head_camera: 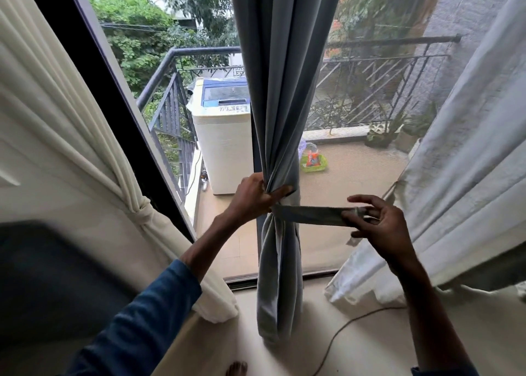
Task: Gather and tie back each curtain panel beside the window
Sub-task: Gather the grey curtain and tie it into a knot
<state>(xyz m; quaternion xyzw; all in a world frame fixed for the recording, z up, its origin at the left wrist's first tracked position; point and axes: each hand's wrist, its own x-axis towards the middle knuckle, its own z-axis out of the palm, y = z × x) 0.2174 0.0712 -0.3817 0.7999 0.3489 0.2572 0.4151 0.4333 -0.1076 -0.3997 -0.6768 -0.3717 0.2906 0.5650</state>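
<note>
A grey-blue curtain panel (pixel 280 91) hangs down the middle of the window, bunched into a narrow column. My left hand (pixel 254 195) grips the bunch at its waist, thumb across the front folds. A flat grey tie-back strap (pixel 310 215) runs from that waist out to the right, held level. My right hand (pixel 378 222) pinches the strap's free end between thumb and fingers. At the left, a cream curtain (pixel 94 159) is knotted (pixel 141 213) at its waist. A white curtain (pixel 466 148) hangs loose at the right.
The dark window frame (pixel 94 71) slants across the left. Beyond the glass lie a balcony railing (pixel 378 71), a white washing machine (pixel 222 136), a green basket (pixel 313 163) and potted plants (pixel 390 131). A thin cord (pixel 341 333) snakes over the floor. My bare foot (pixel 236 368) shows at the bottom.
</note>
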